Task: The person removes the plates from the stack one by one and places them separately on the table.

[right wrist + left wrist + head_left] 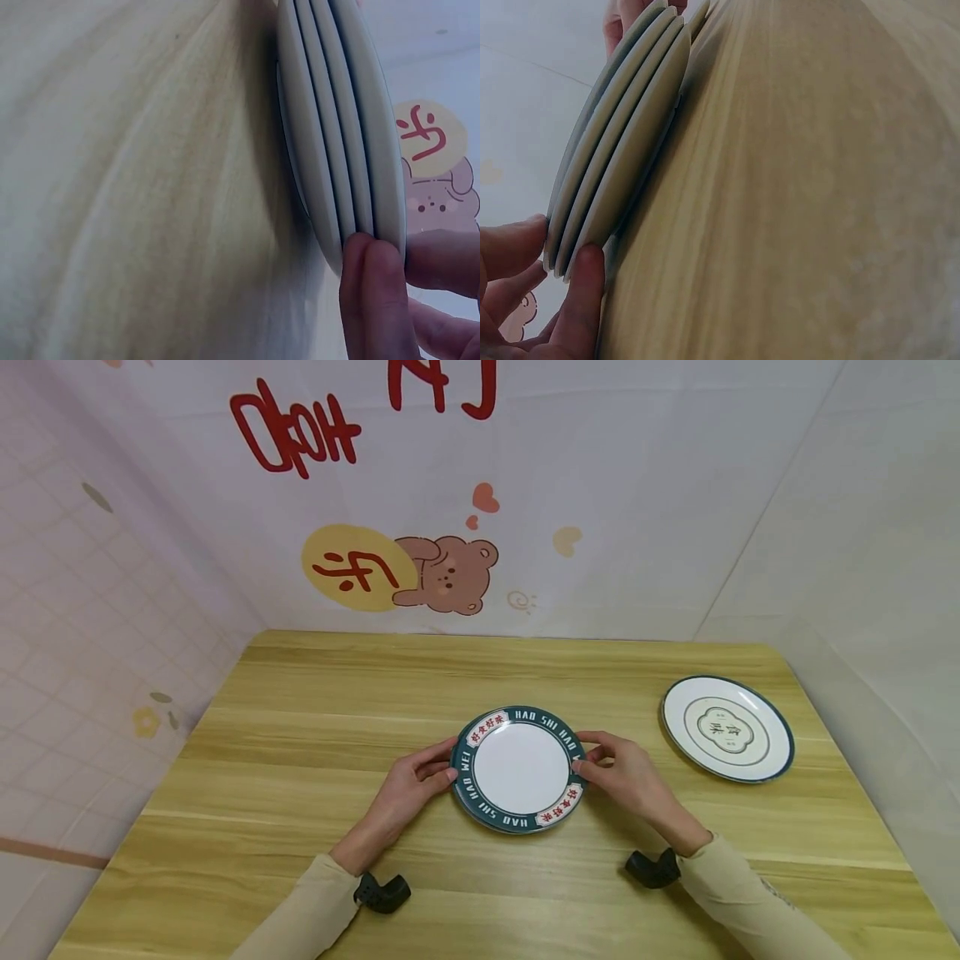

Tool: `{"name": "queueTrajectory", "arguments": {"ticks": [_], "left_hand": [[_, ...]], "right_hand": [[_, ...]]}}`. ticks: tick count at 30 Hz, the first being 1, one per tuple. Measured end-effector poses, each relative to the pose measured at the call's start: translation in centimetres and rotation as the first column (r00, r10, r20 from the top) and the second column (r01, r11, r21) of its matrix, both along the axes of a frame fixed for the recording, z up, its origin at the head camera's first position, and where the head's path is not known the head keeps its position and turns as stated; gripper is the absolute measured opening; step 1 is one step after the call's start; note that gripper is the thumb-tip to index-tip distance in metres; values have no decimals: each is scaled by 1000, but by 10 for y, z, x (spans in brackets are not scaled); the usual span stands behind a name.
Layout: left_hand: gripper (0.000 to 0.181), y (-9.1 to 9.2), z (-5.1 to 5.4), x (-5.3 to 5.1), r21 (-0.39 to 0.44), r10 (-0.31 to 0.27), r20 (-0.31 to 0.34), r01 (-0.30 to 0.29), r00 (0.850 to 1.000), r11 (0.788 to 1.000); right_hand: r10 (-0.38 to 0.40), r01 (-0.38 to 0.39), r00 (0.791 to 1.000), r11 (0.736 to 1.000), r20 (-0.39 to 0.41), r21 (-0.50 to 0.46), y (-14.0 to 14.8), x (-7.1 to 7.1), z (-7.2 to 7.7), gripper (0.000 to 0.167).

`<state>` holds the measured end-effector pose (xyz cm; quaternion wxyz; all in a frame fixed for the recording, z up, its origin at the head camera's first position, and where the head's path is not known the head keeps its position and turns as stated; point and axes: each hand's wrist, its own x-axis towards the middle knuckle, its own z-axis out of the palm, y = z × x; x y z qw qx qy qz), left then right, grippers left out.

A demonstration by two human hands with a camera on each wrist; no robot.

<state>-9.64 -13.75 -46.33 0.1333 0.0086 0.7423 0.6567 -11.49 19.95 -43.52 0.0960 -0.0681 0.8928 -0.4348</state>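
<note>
A stack of several plates is between my two hands near the middle of the table. Its top plate has a white centre and a dark green rim with white letters and red characters. My left hand grips the stack's left edge, thumb at the top rim and fingertips lower on the side. At the right edge my right hand pinches it, with the thumb on the rim and fingers against the lower plates. The wrist views show the stacked edges. Whether the stack touches the table I cannot tell.
A white plate with a dark rim and a printed centre lies at the right of the wooden table. A white printed cloth hangs behind the table's far edge and along its sides.
</note>
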Motion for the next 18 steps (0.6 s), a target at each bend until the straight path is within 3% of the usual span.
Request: {"name": "queueTrajectory", "arguments": {"ticks": [11,18], "left_hand": [[54,1,0,-1,6,7,2,-7,1000,1000],[53,2,1,-1,-4,18,-1,-18,1000,1000]], "right_hand": [[-18,24,998,993,58,-113,3,2,-2,50],[-69,119,972,968,224,-219,8,1,-1,44]]}}
